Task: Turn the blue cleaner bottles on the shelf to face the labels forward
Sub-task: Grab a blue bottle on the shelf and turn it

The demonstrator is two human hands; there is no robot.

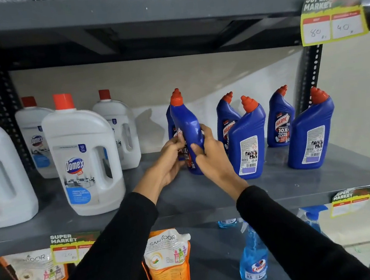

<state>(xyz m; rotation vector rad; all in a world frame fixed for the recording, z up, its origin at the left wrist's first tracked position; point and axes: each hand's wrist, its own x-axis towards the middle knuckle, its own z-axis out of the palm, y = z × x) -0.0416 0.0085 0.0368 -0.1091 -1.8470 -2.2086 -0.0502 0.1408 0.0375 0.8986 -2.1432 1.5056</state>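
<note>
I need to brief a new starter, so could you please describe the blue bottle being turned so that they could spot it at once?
Look at the middle grey shelf, right of the white Domex jugs. At the left end of the blue bottles stands the held bottle, gripped by the left hand and right hand. Unlike its neighbours, it is turned partway, its front label facing left.

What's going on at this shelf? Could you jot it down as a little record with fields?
place: grey metal shelf
held bottle: gripped by left hand and right hand, front label partly turned toward the camera
back labels showing: front middle bottle, front right bottle
front labels showing: rear right bottle
neighbours: white Domex jugs
</note>
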